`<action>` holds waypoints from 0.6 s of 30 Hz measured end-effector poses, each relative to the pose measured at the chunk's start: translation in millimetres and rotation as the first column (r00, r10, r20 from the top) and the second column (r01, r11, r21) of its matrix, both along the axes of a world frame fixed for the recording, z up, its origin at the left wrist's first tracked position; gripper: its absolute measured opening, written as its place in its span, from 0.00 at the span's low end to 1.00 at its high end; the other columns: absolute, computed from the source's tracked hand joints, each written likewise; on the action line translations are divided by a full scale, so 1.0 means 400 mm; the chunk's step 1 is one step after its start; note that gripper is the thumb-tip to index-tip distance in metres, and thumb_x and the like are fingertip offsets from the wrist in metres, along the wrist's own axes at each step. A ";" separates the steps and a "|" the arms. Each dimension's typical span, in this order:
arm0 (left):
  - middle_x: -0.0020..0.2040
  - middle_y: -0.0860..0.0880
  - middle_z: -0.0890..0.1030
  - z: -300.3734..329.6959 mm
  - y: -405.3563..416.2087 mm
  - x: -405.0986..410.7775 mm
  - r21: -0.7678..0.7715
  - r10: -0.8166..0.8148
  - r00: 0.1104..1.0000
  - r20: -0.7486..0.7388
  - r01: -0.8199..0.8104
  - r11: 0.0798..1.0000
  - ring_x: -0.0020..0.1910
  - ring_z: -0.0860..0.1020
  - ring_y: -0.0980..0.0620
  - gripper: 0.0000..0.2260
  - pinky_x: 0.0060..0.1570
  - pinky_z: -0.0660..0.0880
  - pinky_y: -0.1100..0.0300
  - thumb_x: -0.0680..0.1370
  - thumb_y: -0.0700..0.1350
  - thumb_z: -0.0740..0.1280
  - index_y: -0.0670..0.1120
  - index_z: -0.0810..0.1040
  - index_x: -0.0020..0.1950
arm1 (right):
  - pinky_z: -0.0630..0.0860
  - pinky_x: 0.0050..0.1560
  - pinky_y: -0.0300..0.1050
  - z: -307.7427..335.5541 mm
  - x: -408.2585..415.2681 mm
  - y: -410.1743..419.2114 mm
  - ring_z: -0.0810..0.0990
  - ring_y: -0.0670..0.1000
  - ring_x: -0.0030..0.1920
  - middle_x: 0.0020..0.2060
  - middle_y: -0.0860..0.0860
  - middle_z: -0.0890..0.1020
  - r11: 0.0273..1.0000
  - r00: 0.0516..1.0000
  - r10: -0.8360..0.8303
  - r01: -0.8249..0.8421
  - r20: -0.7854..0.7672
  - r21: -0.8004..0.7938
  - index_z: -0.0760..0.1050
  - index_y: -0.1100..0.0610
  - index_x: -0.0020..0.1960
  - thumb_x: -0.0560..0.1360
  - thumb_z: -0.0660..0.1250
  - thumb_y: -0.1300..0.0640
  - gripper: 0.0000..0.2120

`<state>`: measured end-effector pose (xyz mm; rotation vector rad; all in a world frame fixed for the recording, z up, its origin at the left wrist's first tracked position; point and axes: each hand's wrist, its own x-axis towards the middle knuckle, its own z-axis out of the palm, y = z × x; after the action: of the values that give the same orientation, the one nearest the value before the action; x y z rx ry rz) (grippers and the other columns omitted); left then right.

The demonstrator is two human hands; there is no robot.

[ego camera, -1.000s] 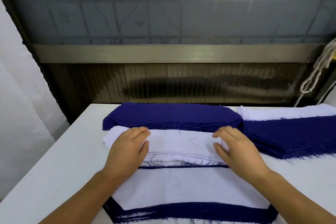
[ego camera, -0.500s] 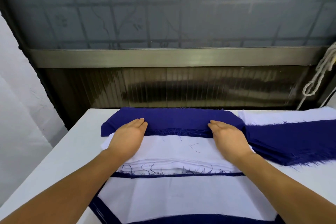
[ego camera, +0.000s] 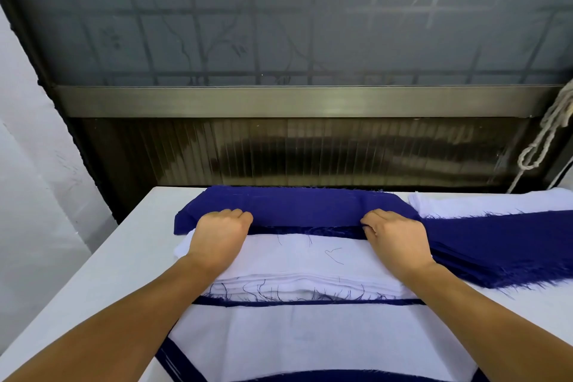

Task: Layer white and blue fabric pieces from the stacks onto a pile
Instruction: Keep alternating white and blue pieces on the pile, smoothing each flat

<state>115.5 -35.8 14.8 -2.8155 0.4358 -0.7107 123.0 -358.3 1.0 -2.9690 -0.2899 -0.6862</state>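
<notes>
The white desk [ego camera: 93, 273] fills the lower half of the frame, and nearly everything on it is cloth. At bottom centre lies the pile [ego camera: 310, 341], a white piece on top with blue edges peeking out beneath. Just above it, mid-frame, sits the white stack [ego camera: 310, 260], loose dark threads scattered over it. Behind that, the blue stack [ego camera: 294, 205] runs across the centre, and a second spread of blue pieces [ego camera: 502, 245] fans toward the right edge with more white cloth [ego camera: 480, 203] behind it.

Now the hands: the left hand [ego camera: 218, 237] and the right hand [ego camera: 395, 242] both curl their fingers over the near edge of the blue stack, one toward each end, wrists resting on the white stack. They look to be pinching the top blue piece, though the fingertips are hidden.

This cloth looks light, limp and frayed at the edges. It will likely sag and fold if lifted from one point, so a two-handed hold toward the near corners suits it, peeling only the top layer.
</notes>
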 end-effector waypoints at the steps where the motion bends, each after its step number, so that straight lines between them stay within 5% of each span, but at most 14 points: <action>1: 0.25 0.51 0.72 -0.001 -0.001 -0.001 -0.033 -0.008 1.000 0.010 0.008 0.999 0.23 0.70 0.51 0.14 0.21 0.64 0.61 0.57 0.34 0.79 0.46 0.77 0.31 | 0.74 0.29 0.44 0.000 -0.002 0.000 0.79 0.50 0.36 0.36 0.46 0.81 0.999 1.000 0.010 -0.011 0.022 0.034 0.80 0.53 0.43 0.74 0.69 0.60 0.04; 7: 0.41 0.55 0.76 -0.025 0.018 0.011 -0.352 -0.078 0.995 -0.057 0.053 0.934 0.41 0.73 0.55 0.07 0.37 0.68 0.64 0.73 0.39 0.72 0.49 0.76 0.43 | 0.70 0.38 0.43 -0.003 -0.005 -0.007 0.75 0.51 0.37 0.37 0.46 0.79 0.978 0.996 0.068 -0.077 0.054 0.192 0.77 0.54 0.41 0.70 0.74 0.62 0.07; 10: 0.45 0.59 0.75 -0.028 0.045 0.015 -0.496 -0.170 0.971 -0.169 0.065 0.866 0.43 0.73 0.59 0.06 0.41 0.71 0.67 0.77 0.42 0.68 0.53 0.75 0.45 | 0.73 0.47 0.43 0.002 -0.007 -0.023 0.75 0.46 0.41 0.43 0.44 0.78 0.944 0.990 0.138 -0.118 -0.042 0.309 0.78 0.52 0.45 0.73 0.71 0.63 0.07; 13: 0.47 0.60 0.77 -0.020 0.063 -0.005 -0.524 -0.171 0.974 -0.147 0.070 0.849 0.45 0.76 0.61 0.04 0.44 0.75 0.64 0.77 0.43 0.68 0.53 0.78 0.46 | 0.71 0.47 0.38 0.011 -0.032 -0.041 0.75 0.41 0.41 0.44 0.41 0.78 0.915 0.982 0.186 -0.161 -0.033 0.369 0.80 0.52 0.48 0.75 0.68 0.63 0.07; 18: 0.41 0.58 0.78 0.015 0.046 -0.095 -0.488 -0.134 0.991 -0.016 0.109 0.866 0.38 0.76 0.58 0.08 0.36 0.77 0.59 0.72 0.39 0.74 0.50 0.78 0.42 | 0.73 0.45 0.39 0.040 -0.126 -0.034 0.76 0.45 0.42 0.41 0.42 0.79 0.912 0.981 0.195 -0.180 -0.004 0.368 0.77 0.51 0.43 0.71 0.73 0.64 0.09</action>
<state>77.6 -17.4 20.9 -3.3077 0.5074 -0.8856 72.6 -371.9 17.0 -2.5562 -0.3906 -0.5819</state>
